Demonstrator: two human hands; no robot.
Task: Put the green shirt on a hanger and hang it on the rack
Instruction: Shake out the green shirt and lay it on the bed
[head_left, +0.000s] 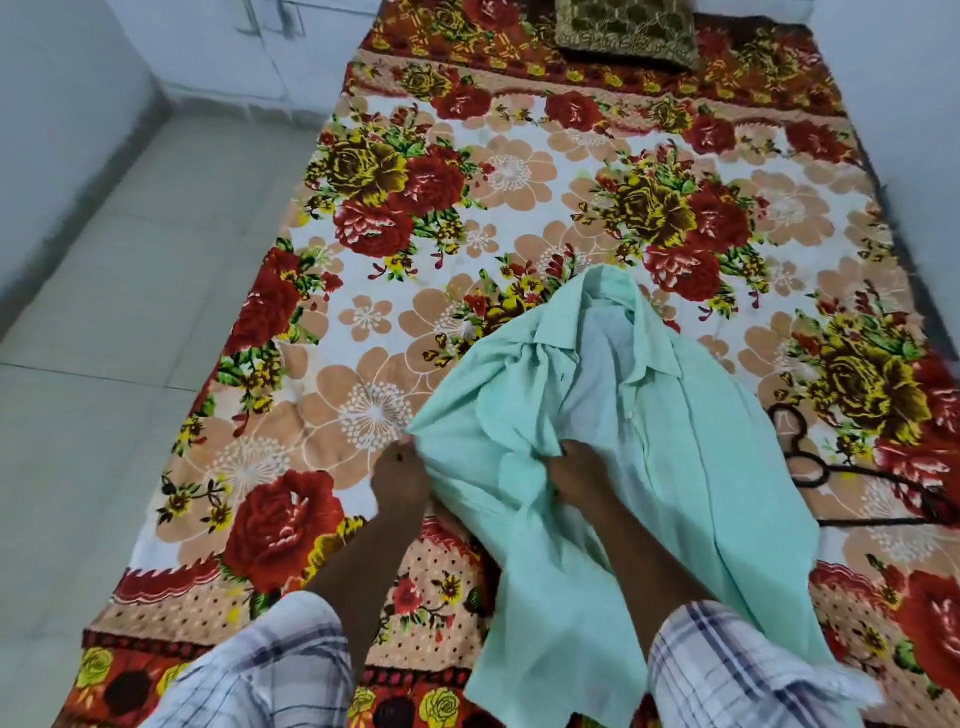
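Observation:
A pale green shirt (675, 426) lies crumpled on the bed, collar pointing away from me, its front open and its tail hanging over the near edge. My left hand (400, 483) pinches the shirt's left edge. My right hand (576, 478) grips a fold of the fabric near the middle of the shirt. A dark hanger (810, 462) lies on the blanket just right of the shirt, partly hidden under it. No rack is in view.
The bed carries a floral blanket (395, 270) in red, yellow and peach. A dark green patterned pillow (623, 31) sits at the far end. Grey tiled floor (119, 312) runs along the left, with walls on the left and right.

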